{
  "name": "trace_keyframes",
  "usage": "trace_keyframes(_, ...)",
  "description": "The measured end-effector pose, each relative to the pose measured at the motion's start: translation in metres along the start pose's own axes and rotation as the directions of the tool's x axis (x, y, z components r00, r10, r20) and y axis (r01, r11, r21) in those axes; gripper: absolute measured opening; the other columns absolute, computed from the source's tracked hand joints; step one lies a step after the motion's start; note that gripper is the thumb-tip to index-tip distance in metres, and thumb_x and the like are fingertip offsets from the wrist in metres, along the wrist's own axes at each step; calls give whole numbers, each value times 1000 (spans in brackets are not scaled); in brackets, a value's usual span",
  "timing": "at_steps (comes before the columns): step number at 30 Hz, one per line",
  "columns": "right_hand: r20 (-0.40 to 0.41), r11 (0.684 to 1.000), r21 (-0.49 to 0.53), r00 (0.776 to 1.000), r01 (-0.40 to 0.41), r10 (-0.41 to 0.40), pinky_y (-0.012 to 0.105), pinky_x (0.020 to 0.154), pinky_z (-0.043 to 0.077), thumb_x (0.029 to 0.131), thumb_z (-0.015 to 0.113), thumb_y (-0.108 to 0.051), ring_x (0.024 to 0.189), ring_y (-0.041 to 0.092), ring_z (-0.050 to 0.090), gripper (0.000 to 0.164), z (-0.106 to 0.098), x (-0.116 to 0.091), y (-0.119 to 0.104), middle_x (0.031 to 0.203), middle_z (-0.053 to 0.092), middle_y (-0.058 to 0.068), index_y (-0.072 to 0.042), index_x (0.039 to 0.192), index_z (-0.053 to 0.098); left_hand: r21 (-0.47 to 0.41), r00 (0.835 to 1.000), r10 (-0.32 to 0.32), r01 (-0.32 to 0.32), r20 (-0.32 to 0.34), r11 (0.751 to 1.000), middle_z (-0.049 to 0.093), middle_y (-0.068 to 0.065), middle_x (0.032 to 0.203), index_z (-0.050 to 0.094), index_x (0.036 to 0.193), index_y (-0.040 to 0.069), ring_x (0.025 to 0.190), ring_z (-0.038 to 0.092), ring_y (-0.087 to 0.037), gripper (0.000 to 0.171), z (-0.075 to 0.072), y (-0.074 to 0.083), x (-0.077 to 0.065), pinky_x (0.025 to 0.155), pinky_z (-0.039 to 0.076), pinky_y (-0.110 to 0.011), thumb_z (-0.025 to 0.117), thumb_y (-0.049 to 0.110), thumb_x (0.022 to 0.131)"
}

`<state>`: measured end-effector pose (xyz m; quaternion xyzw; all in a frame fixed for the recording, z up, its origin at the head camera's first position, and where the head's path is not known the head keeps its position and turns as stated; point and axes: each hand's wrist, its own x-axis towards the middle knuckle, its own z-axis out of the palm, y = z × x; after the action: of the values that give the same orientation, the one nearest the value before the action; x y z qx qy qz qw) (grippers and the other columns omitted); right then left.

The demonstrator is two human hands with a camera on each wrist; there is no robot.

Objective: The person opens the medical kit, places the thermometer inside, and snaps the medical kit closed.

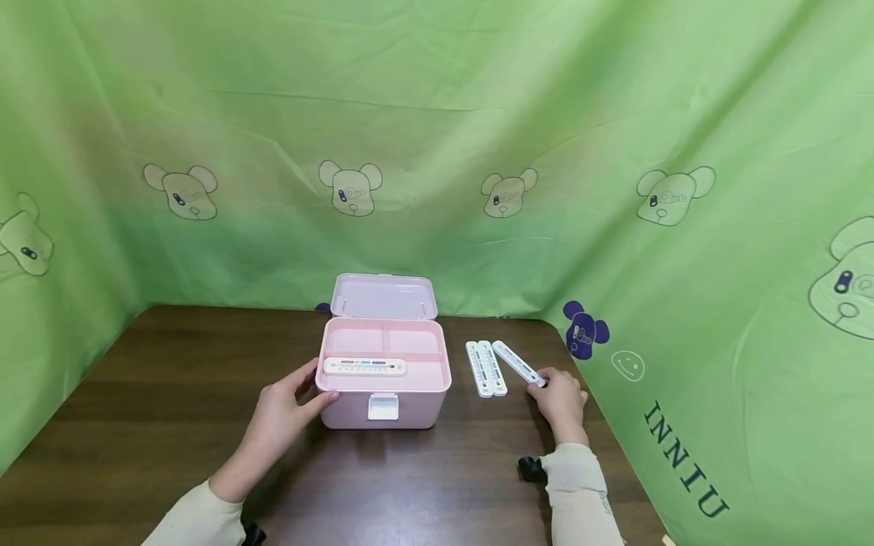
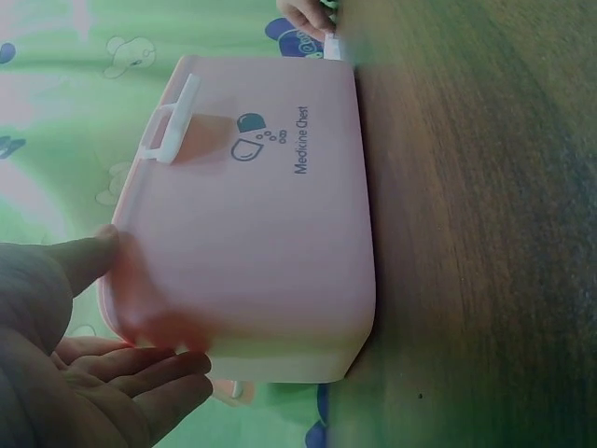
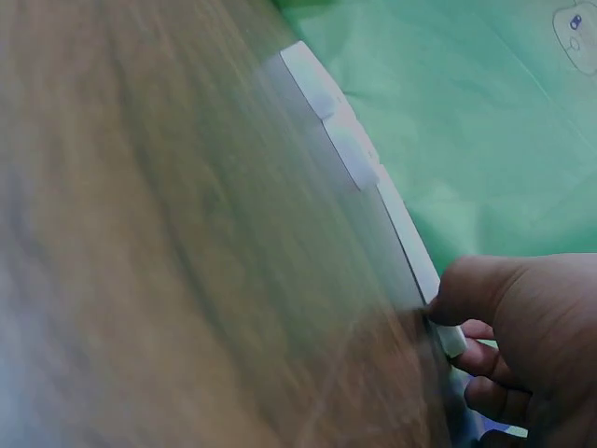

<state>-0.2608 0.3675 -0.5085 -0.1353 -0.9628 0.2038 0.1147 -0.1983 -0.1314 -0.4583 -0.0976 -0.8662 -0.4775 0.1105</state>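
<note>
A pink medicine chest (image 1: 378, 409) stands with its lid (image 1: 384, 296) up. My left hand (image 1: 285, 408) is at its near left corner, the thumb on the front wall and the other fingers loosely along the left side. In the left wrist view the chest's front (image 2: 252, 224) reads "Medicine Chest". One flat white thermometer (image 1: 365, 367) lies in the front compartment of the chest. To the right, my right hand (image 1: 561, 398) pinches the near end of a slanted thermometer (image 1: 515, 360) on the table. Two more thermometers (image 1: 486, 369) lie side by side just left of it.
Dividers (image 1: 384, 339) split the top of the chest into compartments. A white latch (image 1: 383, 407) sits on its front. The brown wooden table (image 1: 205, 364) meets a green printed cloth (image 1: 437, 152) at the back and sides.
</note>
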Motion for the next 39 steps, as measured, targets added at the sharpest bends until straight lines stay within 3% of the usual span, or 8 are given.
trace_keyframes(13, -36, 986, 157, 997, -61, 68, 64, 96, 38, 86, 69, -23, 111, 45, 59, 41, -7, -1, 13, 116, 69, 24, -1, 120, 69, -19, 1000, -3, 2, -4, 1000, 66, -19, 134, 58, 143, 0, 118, 68, -32, 69, -2, 1, 0, 94, 59, -44, 84, 30, 87)
trace_keyframes(16, -47, 980, 187, 996, -62, 72, 59, 91, 41, 87, 69, -21, 104, 40, 62, 38, -8, -1, 14, 112, 70, 22, -1, 119, 69, -26, 1000, -3, 3, 0, 1000, 67, -19, 134, 58, 143, 0, 119, 68, -32, 69, -3, 1, 0, 95, 58, -44, 84, 29, 87)
trace_keyframes(19, -72, 969, 242, 995, -43, 62, 47, 83, 47, 86, 70, -17, 93, 34, 63, 34, -9, 2, 13, 106, 71, 20, 0, 116, 70, -23, 1000, -4, 4, 9, 1000, 66, -19, 134, 58, 143, 0, 119, 68, -32, 69, -2, 2, 0, 95, 58, -44, 84, 29, 87)
trace_keyframes(25, -55, 939, 343, 998, 19, 0, 23, 69, 47, 88, 70, -11, 83, 20, 60, 31, -14, 12, -1, 103, 70, 19, 3, 115, 70, -22, 1000, -7, 8, 19, 1000, 67, -18, 134, 58, 144, 1, 118, 69, -31, 67, -4, 2, 2, 94, 59, -43, 83, 27, 88)
trace_keyframes(35, -27, 877, 449, 983, 174, -182, 13, 71, 48, 88, 66, -2, 86, 10, 56, 31, -48, 21, -31, 106, 66, 19, 6, 118, 67, -13, 999, -21, 21, 33, 1000, 68, -17, 133, 58, 144, 1, 118, 69, -31, 65, -6, 1, 2, 94, 59, -43, 82, 27, 89)
trace_keyframes(39, -11, 880, 416, 969, 229, -247, 13, 75, 47, 87, 68, -1, 89, 13, 57, 31, -63, 23, -43, 107, 65, 18, 3, 118, 68, -22, 999, -18, 19, 39, 1000, 67, -17, 134, 57, 144, 1, 119, 68, -31, 66, -6, 2, 2, 95, 59, -43, 82, 27, 89)
